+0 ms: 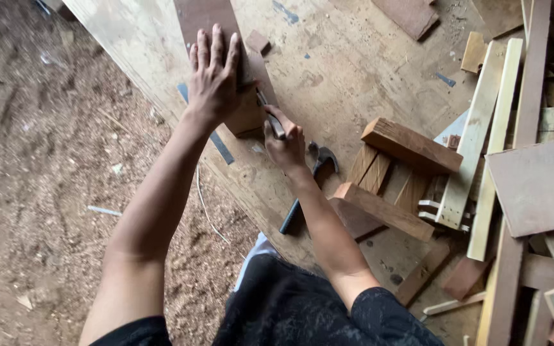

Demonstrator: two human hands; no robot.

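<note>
My left hand (pixel 214 78) lies flat, fingers spread, on a long dark brown board (pixel 208 16) that rests on a big pale plywood sheet (pixel 347 70). My right hand (pixel 285 142) is closed around a thin pencil-like tool (pixel 270 114), whose tip touches the near end of the board beside a small wooden block (pixel 249 118). A claw hammer (pixel 309 186) with a dark handle lies on the plywood just right of my right wrist.
Stacked wood offcuts (pixel 411 146), pale slats (pixel 482 128) and a square brown panel (pixel 533 187) crowd the right side. Another dark board piece (pixel 411 14) lies at the top. Sawdust-covered ground (pixel 40 160) spreads on the left. A small block (pixel 258 41) sits near the board.
</note>
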